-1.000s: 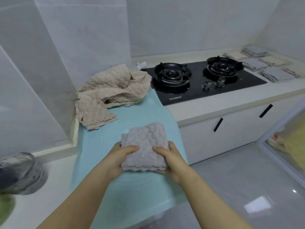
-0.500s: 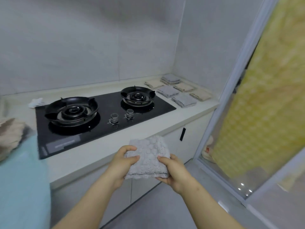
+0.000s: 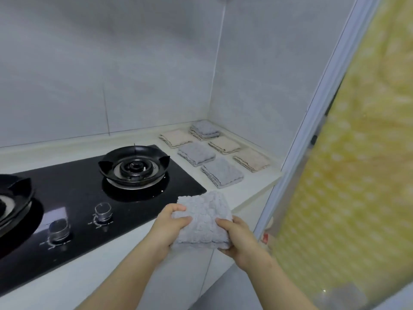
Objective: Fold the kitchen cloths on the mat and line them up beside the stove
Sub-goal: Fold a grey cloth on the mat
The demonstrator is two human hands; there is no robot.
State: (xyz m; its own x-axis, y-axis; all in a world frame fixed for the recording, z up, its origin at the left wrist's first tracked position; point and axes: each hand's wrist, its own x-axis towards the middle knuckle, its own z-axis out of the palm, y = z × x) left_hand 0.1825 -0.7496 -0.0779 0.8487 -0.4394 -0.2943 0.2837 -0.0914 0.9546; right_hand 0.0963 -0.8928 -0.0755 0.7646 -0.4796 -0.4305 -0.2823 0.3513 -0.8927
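1. Now, your left hand and right hand both grip the folded grey cloth, thumbs on top and fingers curled under its side edges.
2. You hold that cloth low in the middle of the frame, at the table's front edge, just right of the stove.
3. Right of centre, other folded cloths, grey and beige, lie in rows on the table.

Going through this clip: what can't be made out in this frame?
In the head view:
left burner: cut off by the left edge.
held grey cloth: side edges covered by left hand and right hand.
corner stack of cloths: too small to count layers.
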